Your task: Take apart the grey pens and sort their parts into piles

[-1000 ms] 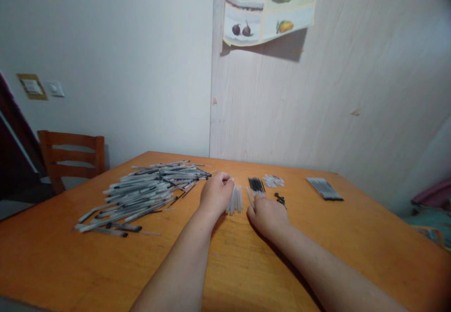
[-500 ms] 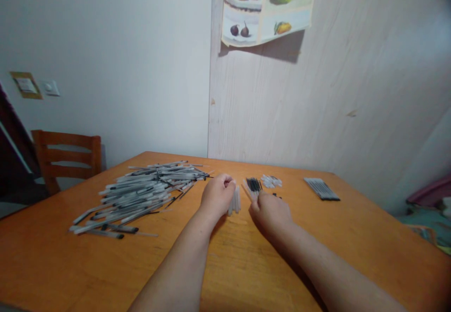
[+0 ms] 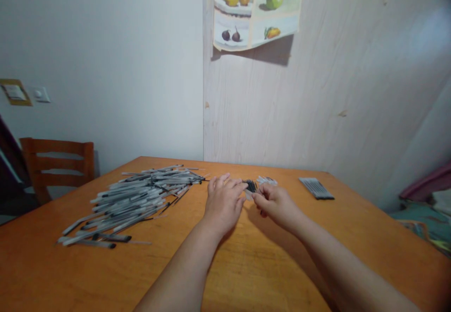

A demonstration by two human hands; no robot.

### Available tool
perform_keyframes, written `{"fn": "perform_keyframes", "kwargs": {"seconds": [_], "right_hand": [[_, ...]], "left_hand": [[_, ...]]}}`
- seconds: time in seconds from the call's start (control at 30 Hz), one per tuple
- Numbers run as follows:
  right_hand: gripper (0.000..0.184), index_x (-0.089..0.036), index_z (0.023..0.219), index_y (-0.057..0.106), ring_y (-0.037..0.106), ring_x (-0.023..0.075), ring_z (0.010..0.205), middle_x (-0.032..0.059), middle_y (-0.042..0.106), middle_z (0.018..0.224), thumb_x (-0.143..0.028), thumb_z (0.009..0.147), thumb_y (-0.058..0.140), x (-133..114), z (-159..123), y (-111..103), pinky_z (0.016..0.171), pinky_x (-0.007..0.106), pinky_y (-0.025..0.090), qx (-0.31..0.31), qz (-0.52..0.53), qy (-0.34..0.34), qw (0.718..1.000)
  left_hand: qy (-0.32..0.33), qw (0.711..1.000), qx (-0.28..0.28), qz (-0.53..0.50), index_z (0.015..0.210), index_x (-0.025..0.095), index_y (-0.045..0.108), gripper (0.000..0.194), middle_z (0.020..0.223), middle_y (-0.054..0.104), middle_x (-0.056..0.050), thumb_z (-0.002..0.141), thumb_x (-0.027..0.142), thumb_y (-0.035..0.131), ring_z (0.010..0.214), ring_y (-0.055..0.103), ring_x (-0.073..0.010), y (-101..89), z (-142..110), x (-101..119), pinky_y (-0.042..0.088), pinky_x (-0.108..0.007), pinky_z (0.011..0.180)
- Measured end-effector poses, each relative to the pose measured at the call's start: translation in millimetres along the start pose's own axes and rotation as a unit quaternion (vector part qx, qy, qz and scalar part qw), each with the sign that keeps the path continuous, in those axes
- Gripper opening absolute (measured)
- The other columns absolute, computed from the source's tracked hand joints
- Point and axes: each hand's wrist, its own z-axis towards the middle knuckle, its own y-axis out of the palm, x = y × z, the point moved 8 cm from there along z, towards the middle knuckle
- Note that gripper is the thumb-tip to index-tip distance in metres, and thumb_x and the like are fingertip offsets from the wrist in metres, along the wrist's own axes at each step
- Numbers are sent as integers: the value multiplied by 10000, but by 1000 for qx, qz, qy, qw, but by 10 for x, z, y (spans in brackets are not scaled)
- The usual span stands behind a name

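Observation:
My left hand (image 3: pixel 225 201) lies palm down with its fingers stretched out and spread, over the spot where short whitish tubes lay; it hides them now. Just right of its fingertips is a small bundle of thin black sticks (image 3: pixel 251 186) with pale ends. My right hand (image 3: pixel 276 204) is closed in a pinch beside that bundle. A small dark tip shows below its fingers, but what it belongs to is too small to make out. Behind the right hand sits a little heap of short whitish pieces (image 3: pixel 267 180).
On the left of the wooden table (image 3: pixel 169 274) spreads a large loose pile of pen-like sticks (image 3: pixel 137 199), whitish with black ends. A neat row of similar sticks (image 3: pixel 316 188) lies at the right. A wooden chair (image 3: pixel 58 166) stands beyond the left edge.
My left hand has gone from a pinch to spread fingers over the whitish tubes. My right hand has drawn back from the black sticks, still pinched. The view has shifted slightly.

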Motion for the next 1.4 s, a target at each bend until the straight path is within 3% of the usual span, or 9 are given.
{"fn": "perform_keyframes", "kwargs": {"seconds": [0.2,0.4,0.5,0.67,0.87,1.13,1.4], "right_hand": [[308,-202,683,504,526,111,427,-29,563,527,-455,855,543,6,2,12,429,213,370,-8,135,48,990],[360,-202,721,516,472,97,442,-34,566,573,-533,862,517,213,73,-182,451,216,348,61,201,72,975],[282,-208,711,505,460,105,478,-43,539,566,-463,827,543,435,121,-274,481,217,349,99,156,99,978],[217,-215,631,467,450,115,534,-49,470,543,-347,790,529,659,235,-335,506,216,308,124,-18,106,986],[167,-183,632,561,509,114,574,-8,565,592,-244,780,519,815,427,-131,504,223,274,33,-202,138,969],[171,-143,664,678,628,185,673,105,684,714,-291,723,618,984,665,112,534,237,364,-16,-261,200,944],[234,-114,856,741,702,267,844,197,727,905,-285,717,662,1062,811,203,667,289,517,-32,-293,247,923]], "left_hand": [[4,1000,-17,-18,1050,291,700,214,978,714,-35,923,278,528,1017,535,-245,-4,18,17,345,-427,940],[-47,998,3,-52,966,253,697,196,955,715,-33,929,279,506,913,583,-209,-30,48,-104,380,-344,817],[-92,991,26,-90,941,236,697,195,944,714,-39,919,276,507,904,604,-198,-45,59,-223,398,-311,779],[-159,971,54,-167,988,224,709,226,941,720,-49,909,293,510,890,631,-187,-26,46,-409,428,-284,784],[-193,952,80,-225,1007,223,711,236,930,730,-39,904,309,517,846,646,-173,24,26,-530,447,-269,766],[-207,941,82,-255,1000,211,704,248,927,731,-39,905,333,511,822,651,-167,72,26,-581,444,-257,718],[-221,939,81,-253,1044,211,707,260,999,740,-55,895,323,525,898,664,-179,60,18,-584,465,-266,764]]}}
